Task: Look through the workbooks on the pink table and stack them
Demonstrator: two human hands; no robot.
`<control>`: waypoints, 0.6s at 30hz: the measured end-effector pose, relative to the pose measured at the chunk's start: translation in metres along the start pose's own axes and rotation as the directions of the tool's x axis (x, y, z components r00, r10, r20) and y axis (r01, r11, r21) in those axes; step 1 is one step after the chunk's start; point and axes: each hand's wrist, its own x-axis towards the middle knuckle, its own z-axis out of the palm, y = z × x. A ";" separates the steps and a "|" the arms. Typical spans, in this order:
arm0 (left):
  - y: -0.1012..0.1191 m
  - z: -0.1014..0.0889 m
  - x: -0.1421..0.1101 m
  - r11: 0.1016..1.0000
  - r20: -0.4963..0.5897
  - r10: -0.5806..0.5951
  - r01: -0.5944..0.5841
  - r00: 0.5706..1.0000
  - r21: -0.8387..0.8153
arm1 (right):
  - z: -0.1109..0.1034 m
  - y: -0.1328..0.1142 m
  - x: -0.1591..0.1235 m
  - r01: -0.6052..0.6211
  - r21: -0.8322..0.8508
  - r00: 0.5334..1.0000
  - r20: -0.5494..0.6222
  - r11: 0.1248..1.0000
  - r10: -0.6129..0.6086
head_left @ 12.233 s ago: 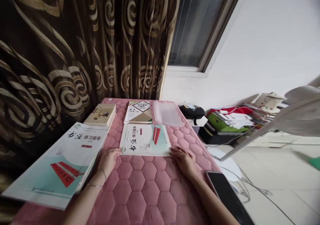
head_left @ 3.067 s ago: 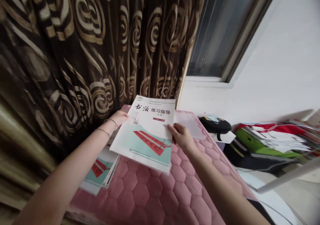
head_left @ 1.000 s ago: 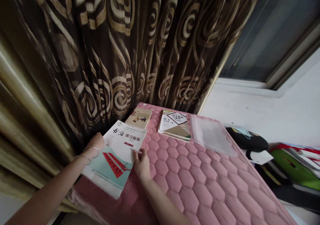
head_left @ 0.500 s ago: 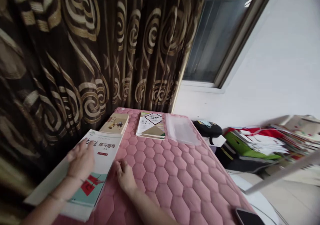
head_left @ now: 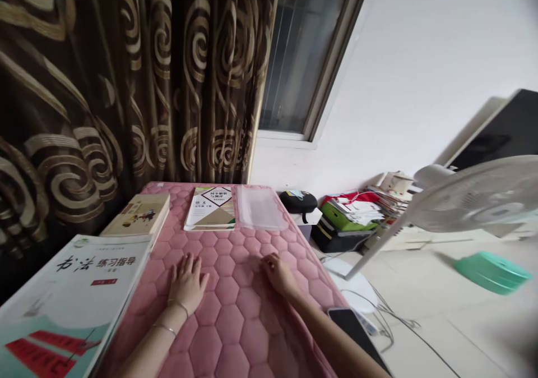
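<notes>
One phone [head_left: 351, 323] lies nearest in my feed, by the right edge of the pink quilted cover [head_left: 231, 316], and the right forearm [head_left: 328, 336] hides part of it. The left hand [head_left: 187, 285] rests on the cover with its fingers spread apart, thin bracelets [head_left: 165, 327] at the wrist. The right hand [head_left: 279, 274] has its fingers curled in; I can't tell whether they pinch anything. The calligraphy workbook [head_left: 90, 299] lies left of the left hand, its near end cut off by my frame. Its far edge meets a tan book [head_left: 137, 215] — which overlaps which, I can't tell. Farther on, beyond the hands, I have an exercise book [head_left: 212, 210] with clear plastic sleeves [head_left: 260, 207] just beside it. Off to the right are a black case [head_left: 298, 201] and a green bag [head_left: 332, 215] under papers [head_left: 355, 210]; a white fan [head_left: 479, 196] blocks part of my view there. A dark patterned curtain [head_left: 168, 86] rises behind the far end.

Half a second ago the left hand was over the workbook's cover; now it's on the quilting, and the right hand is farther from the workbook too. Twelve seconds ago a calligraphy workbook lay sideways between both hands — now I see pink hexagons there.
</notes>
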 end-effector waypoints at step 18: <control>-0.005 0.003 -0.006 0.995 -0.096 0.005 -0.015 0.995 -0.097 | 0.042 -0.013 0.157 0.111 -0.486 0.993 0.081 0.867 -0.081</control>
